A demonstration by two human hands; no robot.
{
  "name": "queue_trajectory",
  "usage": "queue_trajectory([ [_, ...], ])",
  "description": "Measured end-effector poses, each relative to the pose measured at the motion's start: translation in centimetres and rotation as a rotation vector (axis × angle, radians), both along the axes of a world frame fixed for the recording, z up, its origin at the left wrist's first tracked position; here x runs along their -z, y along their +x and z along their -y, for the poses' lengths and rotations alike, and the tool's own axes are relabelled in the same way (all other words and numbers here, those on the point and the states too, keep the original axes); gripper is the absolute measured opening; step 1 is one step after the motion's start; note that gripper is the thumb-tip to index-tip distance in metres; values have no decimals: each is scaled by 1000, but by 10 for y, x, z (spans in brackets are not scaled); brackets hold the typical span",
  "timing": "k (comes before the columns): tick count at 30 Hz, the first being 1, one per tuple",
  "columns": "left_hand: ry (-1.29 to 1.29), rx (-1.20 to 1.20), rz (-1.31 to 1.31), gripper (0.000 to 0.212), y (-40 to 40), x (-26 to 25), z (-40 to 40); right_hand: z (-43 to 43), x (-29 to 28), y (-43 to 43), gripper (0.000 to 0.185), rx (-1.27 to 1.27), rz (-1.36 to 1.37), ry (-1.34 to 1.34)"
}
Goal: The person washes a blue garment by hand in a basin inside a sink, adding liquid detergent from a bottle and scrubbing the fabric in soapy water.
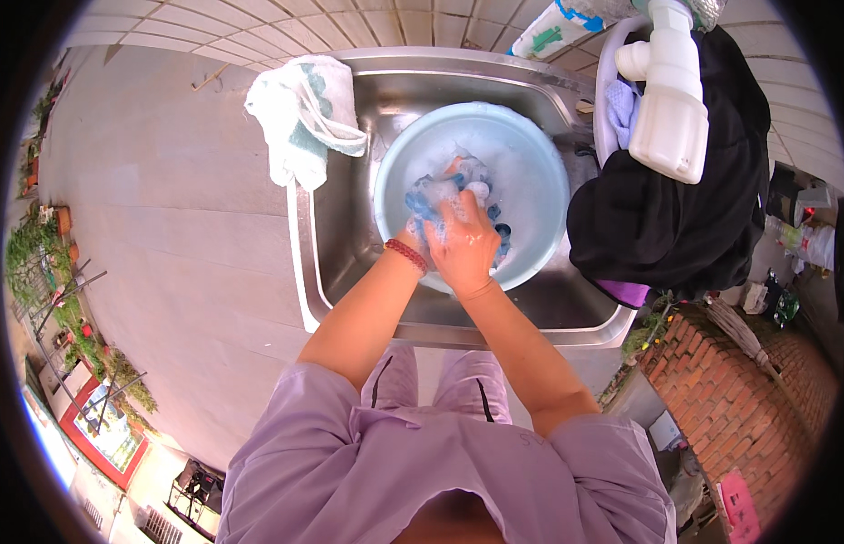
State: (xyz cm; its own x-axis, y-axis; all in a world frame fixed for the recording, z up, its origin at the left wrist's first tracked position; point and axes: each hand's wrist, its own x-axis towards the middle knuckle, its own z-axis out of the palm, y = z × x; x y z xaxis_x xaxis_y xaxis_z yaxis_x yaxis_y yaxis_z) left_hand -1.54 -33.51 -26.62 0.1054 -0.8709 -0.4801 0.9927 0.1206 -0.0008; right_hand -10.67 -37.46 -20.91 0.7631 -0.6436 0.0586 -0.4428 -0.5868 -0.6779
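Observation:
A light blue plastic basin point(530, 156) with soapy water stands in a stainless steel sink point(347, 231). Inside it, a wet blue cloth point(422, 202) is bunched up and partly covered in foam. My right hand point(466, 241) is closed on the cloth, knuckles up, near the middle of the basin. Close against it on the left is my left hand point(420, 234), mostly hidden by suds, cloth and the right hand; its grip cannot be made out. A red braided bracelet point(406, 256) circles the left wrist. Darker wet fabric point(503, 234) shows beside the right hand.
A white and green towel point(309, 115) hangs over the sink's left back corner. At right, black fabric point(673, 224) is heaped by a pale tub point(604, 115) holding a lilac cloth point(620, 109). A white plastic pipe fitting point(670, 109) juts above them. Behind the sink rises a tiled wall point(408, 30).

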Motion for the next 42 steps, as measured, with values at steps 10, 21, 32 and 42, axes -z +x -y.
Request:
queue_trajectory([
  [10,914,249,1053,65,26,-10,-31,72,86,-42,40,243,-296,-118],
  [21,594,263,281,80,12,-31,0,21,26,-17,34,-34,-115,204],
  [32,665,152,531,56,-26,-30,-8,76,74,-20,45,330,-478,178],
  [42,885,489,1066,88,-4,8,-10,83,100,-23,42,-166,-551,9],
])
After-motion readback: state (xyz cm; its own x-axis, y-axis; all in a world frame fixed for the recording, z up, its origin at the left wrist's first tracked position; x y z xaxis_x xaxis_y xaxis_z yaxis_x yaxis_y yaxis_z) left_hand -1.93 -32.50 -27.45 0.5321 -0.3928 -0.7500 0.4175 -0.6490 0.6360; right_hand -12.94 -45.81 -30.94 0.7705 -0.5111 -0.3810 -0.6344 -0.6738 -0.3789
